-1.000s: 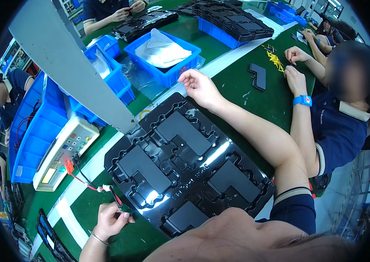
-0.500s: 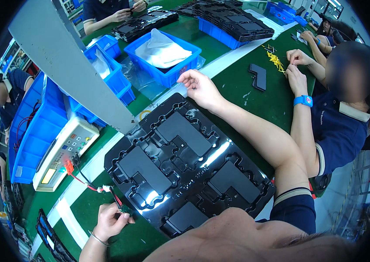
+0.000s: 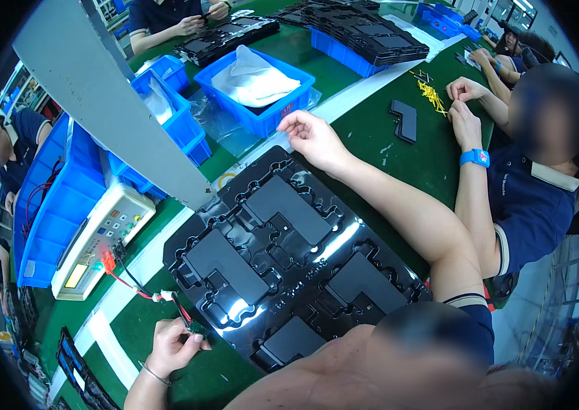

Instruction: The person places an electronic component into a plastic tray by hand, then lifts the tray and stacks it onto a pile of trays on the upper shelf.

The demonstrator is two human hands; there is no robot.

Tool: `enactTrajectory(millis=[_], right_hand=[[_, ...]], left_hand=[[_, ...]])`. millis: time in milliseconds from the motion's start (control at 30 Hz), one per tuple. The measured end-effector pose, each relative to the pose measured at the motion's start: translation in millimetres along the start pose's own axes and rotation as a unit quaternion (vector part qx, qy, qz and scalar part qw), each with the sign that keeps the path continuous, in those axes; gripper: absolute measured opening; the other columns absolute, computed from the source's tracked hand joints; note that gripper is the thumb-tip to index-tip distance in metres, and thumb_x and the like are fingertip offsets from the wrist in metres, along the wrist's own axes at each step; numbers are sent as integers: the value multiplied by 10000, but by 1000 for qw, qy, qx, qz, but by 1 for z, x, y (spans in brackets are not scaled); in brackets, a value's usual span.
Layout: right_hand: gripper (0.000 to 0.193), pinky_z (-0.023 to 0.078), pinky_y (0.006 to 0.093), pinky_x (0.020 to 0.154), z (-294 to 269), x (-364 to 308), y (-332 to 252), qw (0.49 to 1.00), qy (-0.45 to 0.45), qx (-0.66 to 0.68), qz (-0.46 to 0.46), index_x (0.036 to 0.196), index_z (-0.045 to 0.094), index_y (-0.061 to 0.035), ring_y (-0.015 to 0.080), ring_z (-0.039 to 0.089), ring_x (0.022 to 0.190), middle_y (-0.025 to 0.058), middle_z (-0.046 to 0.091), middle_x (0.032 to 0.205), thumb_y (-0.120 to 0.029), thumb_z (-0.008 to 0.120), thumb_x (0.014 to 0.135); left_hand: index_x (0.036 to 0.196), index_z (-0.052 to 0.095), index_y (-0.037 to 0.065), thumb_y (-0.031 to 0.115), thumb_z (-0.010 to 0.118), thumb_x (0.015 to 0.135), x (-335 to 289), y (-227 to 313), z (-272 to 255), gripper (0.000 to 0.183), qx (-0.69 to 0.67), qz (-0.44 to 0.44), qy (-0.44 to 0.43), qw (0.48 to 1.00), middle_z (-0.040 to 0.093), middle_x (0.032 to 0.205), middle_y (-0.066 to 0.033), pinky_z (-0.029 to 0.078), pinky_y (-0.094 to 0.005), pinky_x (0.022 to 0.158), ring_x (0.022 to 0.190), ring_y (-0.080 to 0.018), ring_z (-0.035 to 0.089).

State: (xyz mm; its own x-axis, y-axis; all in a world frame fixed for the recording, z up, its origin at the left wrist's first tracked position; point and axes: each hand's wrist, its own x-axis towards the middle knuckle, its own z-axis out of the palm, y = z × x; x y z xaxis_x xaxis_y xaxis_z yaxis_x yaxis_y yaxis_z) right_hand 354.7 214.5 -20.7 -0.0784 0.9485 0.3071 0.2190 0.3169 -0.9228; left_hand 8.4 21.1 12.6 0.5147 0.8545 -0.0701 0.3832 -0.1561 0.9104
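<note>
Hands sit apart: left hand (image 3: 179, 347) pinches a green wired part (image 3: 194, 326), right hand (image 3: 315, 142), arm (image 3: 409, 208) outstretched, curls loosely, seemingly empty.

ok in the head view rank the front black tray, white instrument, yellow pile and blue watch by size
1. Front black tray
2. White instrument
3. Yellow pile and blue watch: too alike to rank
</note>
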Motion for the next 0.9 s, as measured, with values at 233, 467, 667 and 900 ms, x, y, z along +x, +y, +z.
enactTrajectory(millis=[233, 467, 667, 900], right_hand=[[191, 426, 209, 664, 1, -1, -2, 1000, -13, 22, 4, 827, 569, -24, 88, 488, 685, 32, 486, 788, 70, 496, 678], [185, 431, 214, 691, 0, -2, -3, 999, -20, 36, 7, 832, 580, -21, 94, 506, 715, 38, 511, 805, 58, 502, 685], [220, 416, 197, 700, -1, -3, -8, 999, -40, -9, 16, 881, 548, -14, 68, 488, 738, 13, 518, 810, 84, 453, 708], [174, 409, 208, 680, 0, -2, -8, 999, -28, 15, 14, 843, 563, -17, 79, 485, 717, 16, 516, 775, 47, 474, 708]], left_hand=[[616, 494, 31, 37, 526, 754, -1, -2, -1, 141, 17, 4, -4, 1000, 584, 541, -44, 461, -223, 451, 494, -144, 599], [618, 496, 34, 36, 526, 756, 0, 0, 0, 142, 15, 1, -3, 1000, 585, 540, -42, 461, -222, 453, 494, -143, 599], [617, 500, 26, 32, 524, 755, 0, 0, 0, 141, 6, 3, -3, 1000, 583, 548, -44, 463, -223, 457, 499, -146, 599], [619, 501, 17, 34, 520, 758, -1, 1, 1, 142, -6, -9, -2, 1000, 582, 552, -52, 465, -228, 458, 499, -151, 599]])
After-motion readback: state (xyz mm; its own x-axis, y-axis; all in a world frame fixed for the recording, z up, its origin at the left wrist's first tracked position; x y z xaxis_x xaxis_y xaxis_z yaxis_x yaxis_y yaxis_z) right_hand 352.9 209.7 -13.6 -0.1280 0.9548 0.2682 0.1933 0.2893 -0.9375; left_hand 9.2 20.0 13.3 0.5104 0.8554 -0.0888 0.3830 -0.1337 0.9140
